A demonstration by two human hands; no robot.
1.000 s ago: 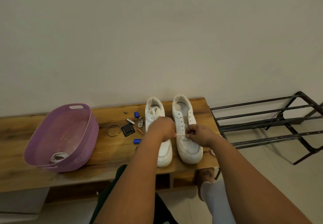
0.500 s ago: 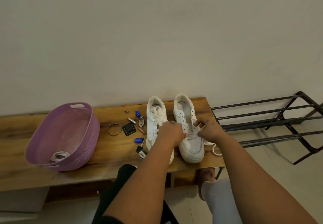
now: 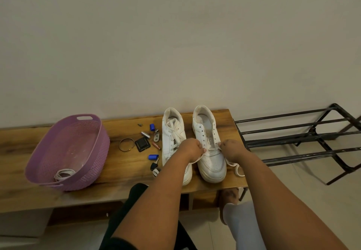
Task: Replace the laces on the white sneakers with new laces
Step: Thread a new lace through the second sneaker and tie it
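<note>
- Both hands have spread apart since a second ago: left hand (image 3: pixel 192 149) and right hand (image 3: pixel 231 150) each pinch a lace (image 3: pixel 210 150) end.
- Lace crosses right sneaker (image 3: pixel 212 152) on table (image 3: pixel 125 169); bottom eyelets threaded, likely.

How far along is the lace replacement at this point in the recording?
Looks done: the left sneaker is laced to the top, though old or new lace cannot be told. In hand: the left hand and right hand each pinch a white lace at the lowest eyelets of the right sneaker. Left: its upper eyelets are empty. A coiled lace lies in the purple basket.
</note>
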